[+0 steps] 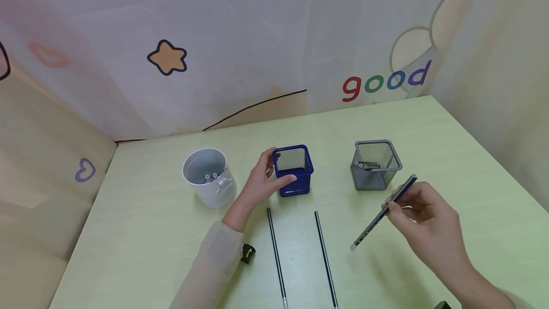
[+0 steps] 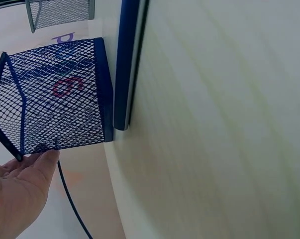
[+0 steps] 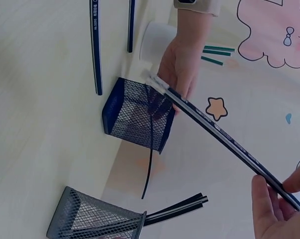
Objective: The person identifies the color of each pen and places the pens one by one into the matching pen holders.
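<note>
My left hand (image 1: pixel 263 182) grips the blue mesh pen holder (image 1: pixel 296 182) at its left side, thumb across the front and fingers at the back rim. The holder stands upright on the table, and no pencils show in it. My right hand (image 1: pixel 429 218) pinches a dark blue and silver striped pencil (image 1: pixel 371 225) above the table, its white eraser end pointing down to the left. In the right wrist view the held pencil (image 3: pixel 219 134) slants across, with its eraser end overlapping the blue holder's rim. Two similar pencils, a left one (image 1: pixel 276 256) and a right one (image 1: pixel 326 259), lie before the blue holder.
A grey mesh pen holder (image 1: pixel 371 181) with pencils (image 3: pixel 177 208) in it stands to the right. On the left is a white cup (image 1: pixel 216 194) holding several pencils (image 3: pixel 217 51). A printed curtain (image 1: pixel 257 37) hangs behind the table's back edge.
</note>
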{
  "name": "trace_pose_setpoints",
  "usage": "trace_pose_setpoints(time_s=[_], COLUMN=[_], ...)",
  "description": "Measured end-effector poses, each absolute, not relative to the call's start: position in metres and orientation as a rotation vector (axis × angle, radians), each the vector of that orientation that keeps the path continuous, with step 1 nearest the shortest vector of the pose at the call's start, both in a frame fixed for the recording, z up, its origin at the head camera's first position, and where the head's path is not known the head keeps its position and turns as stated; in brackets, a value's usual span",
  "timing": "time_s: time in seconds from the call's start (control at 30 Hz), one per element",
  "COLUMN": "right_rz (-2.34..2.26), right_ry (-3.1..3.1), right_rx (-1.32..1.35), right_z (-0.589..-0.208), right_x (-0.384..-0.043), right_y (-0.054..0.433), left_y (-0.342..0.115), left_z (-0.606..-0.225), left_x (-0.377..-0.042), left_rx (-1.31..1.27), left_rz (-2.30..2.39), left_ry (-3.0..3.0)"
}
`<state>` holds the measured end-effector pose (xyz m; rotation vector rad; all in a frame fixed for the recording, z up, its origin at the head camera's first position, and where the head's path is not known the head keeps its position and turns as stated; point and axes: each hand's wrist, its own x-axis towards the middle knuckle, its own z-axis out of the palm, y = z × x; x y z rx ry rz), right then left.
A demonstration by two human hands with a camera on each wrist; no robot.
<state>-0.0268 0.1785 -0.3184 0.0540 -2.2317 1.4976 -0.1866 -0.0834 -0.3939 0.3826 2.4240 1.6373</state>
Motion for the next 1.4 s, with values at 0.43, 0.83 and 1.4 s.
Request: trace_pose_setpoints(time_s=[0.43,0.83,1.4], right_rz=[1.765,1.719,1.703], right_ry=[-1.711,-1.571,-1.418], right_rx=[0.434,0.462,0.558], right_z=[-0.324,-0.326,-0.344], right_x=[-0.05,-0.066,-0.091], right_y=[0.162,0.144,0.127], left_y=[-0.086,-0.087,-0.084], left_z=[-0.396,-0.397,-0.394], left_x=[-0.186,-0.187,-0.188], left_rx=[0.384,0.385,0.377], left_rz=[1.637,1.639,1.6], left_ry=[2.43,2.443,2.465])
